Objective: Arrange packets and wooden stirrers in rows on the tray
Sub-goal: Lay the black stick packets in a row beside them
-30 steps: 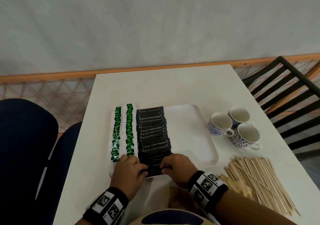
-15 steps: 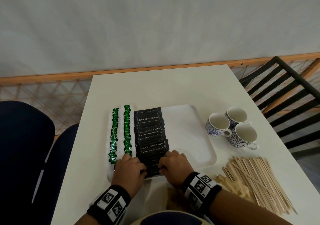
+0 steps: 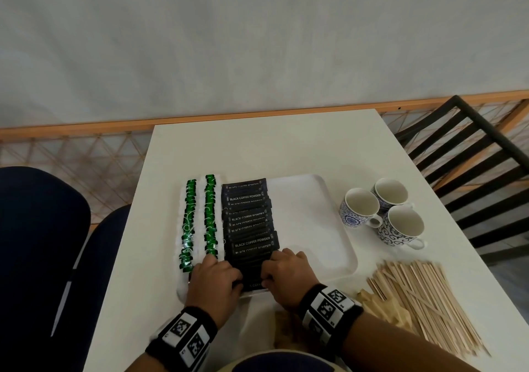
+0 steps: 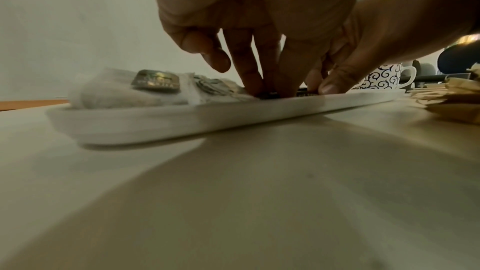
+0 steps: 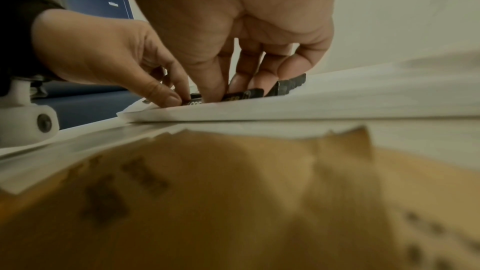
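Observation:
A white tray holds two rows of green-and-white packets at its left and a row of overlapping black coffee packets beside them. My left hand and right hand meet at the near end of the black row. Each pinches one end of the nearest black packets with thumb and fingertips. The left wrist view shows my left hand pressed down on them inside the tray. In the right wrist view my right hand does the same. Wooden stirrers lie heaped on the table at the right.
Three patterned cups stand right of the tray. Brown paper packets lie by the stirrers, and more lie under my right wrist. A black slatted chair stands at the right, a blue seat at the left.
Both hands stay at the near end of the black row, shifted slightly away from me. The packets under them sit a little tighter against the row.

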{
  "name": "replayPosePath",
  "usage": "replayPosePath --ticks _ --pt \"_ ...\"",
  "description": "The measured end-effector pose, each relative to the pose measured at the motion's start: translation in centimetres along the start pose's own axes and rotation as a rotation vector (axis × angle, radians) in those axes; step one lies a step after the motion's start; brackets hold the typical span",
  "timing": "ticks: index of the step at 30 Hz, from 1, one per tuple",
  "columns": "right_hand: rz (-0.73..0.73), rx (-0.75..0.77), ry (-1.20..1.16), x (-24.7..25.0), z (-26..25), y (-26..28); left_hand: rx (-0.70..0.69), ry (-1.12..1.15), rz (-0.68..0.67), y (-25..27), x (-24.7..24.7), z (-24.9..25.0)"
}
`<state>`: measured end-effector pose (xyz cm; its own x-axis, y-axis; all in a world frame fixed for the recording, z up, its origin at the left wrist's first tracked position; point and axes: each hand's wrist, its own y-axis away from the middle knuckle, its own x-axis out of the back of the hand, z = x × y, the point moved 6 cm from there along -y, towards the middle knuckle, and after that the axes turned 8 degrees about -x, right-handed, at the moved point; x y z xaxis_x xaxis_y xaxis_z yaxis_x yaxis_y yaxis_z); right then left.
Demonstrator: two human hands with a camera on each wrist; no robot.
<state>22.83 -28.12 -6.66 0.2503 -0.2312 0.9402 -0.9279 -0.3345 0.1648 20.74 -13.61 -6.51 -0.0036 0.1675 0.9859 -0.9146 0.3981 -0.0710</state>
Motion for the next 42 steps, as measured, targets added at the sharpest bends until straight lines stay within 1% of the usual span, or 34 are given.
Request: replayPosePath --ticks 2,3,6,8,12,14,17,19,21,23,25,27,29,31,32,33,34,36,37,40,42 --pt "-0.042 -0.021 0.009 -0.1 0.2 0.1 -0.021 0.005 0.016 0.2 -0.1 0.1" --pt "-0.041 -0.025 0.008 0.0 0.4 0.0 -0.027 0.003 0.022 0.3 -0.1 0.1" --pt "0.046 -0.017 -0.011 0.7 0.3 0.0 -0.025 0.009 0.036 0.4 -0.3 0.1" --pt "0.082 -0.001 0.031 1.0 0.1 -0.1 -0.020 0.026 0.055 0.5 -0.2 0.3" --pt "0.003 0.028 0.120 0.3 -0.5 0.0 -0.041 0.010 0.117 0.5 0.4 1.2" --pt "-0.065 0.004 0.151 -0.4 -0.3 0.0 -0.048 -0.042 0.088 0.5 -0.2 1.6" --pt "-0.186 -0.040 0.201 -1.9 0.2 0.1 -0.041 -0.101 0.007 0.8 -1.6 1.6" --pt "-0.240 -0.044 0.222 -2.7 0.2 0.2 -0.029 -0.108 -0.029 1.1 -2.5 1.4" --pt "-0.264 -0.067 0.215 -3.1 0.4 0.2 -0.025 -0.110 -0.034 1.3 -3.0 1.3" --pt "-0.274 -0.099 0.163 -3.0 0.4 0.3 -0.034 -0.113 -0.020 1.4 -3.2 1.3" --pt "-0.209 -0.096 0.125 -1.9 0.1 0.3 -0.045 -0.110 -0.002 1.4 -3.3 1.3" --pt "-0.161 -0.077 0.032 -0.9 0.2 0.1 -0.053 -0.111 0.018 1.2 -3.2 1.3" --pt "-0.152 -0.169 -0.222 0.0 0.8 -0.3 -0.063 -0.115 0.031 1.2 -3.1 1.4" --pt "-0.103 -0.245 -0.511 1.7 1.3 -0.7 -0.075 -0.128 0.046 1.1 -2.8 1.6" --pt "-0.097 -0.286 -0.610 2.5 1.4 -0.7 -0.080 -0.136 0.055 1.1 -2.7 1.7" --pt "-0.125 -0.320 -0.666 3.2 1.5 -0.7 -0.082 -0.143 0.063 1.0 -2.6 1.7" --pt "-0.167 -0.354 -0.700 3.4 1.6 -0.6 -0.082 -0.150 0.069 1.0 -2.5 1.7" --pt "-0.199 -0.385 -0.727 3.6 1.6 -0.6 -0.084 -0.162 0.078 1.0 -2.4 1.6" --pt "-0.191 -0.375 -0.730 3.7 1.4 -0.7 -0.085 -0.168 0.079 1.0 -2.4 1.6" --pt "-0.185 -0.355 -0.714 1.9 1.9 -1.1 -0.096 -0.178 0.072 1.0 -2.5 1.3" --pt "-0.161 -0.361 -0.657 2.8 1.7 -1.2 -0.097 -0.180 0.067 0.9 -2.6 1.3"
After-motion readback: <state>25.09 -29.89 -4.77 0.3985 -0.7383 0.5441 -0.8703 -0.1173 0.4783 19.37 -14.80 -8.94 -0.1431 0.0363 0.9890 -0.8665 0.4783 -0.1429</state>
